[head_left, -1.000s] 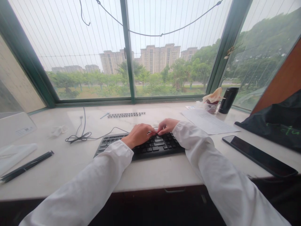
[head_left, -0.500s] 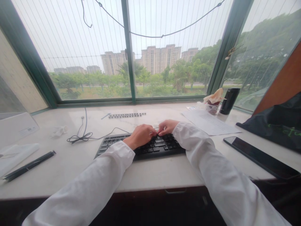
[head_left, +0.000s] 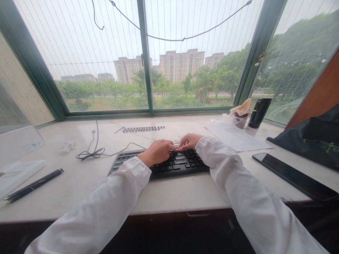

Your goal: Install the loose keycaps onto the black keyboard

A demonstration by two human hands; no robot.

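Note:
A black keyboard (head_left: 182,171) lies on the white stone ledge in front of me, with some key positions at its near right looking bare. My left hand (head_left: 158,151) rests over its middle, fingers curled and bunched at the upper rows. Beside it, my right hand (head_left: 190,141) is closed in a pinch at the far edge of the keys. The fingertips of both hands nearly meet; whatever is between them is too small to see. Behind the keyboard, small keycaps (head_left: 143,129) stand in two neat rows.
A coiled cable (head_left: 91,154) lies left of the keyboard. Pens (head_left: 34,185) and a white box (head_left: 19,141) are farther left. To the right are a paper sheet (head_left: 239,138), a phone (head_left: 293,176), a black cylinder (head_left: 259,113) and a dark bag (head_left: 315,134).
Both hands stay at nearly the same place on the keyboard, with only slight finger movement. The whole view has shifted a little.

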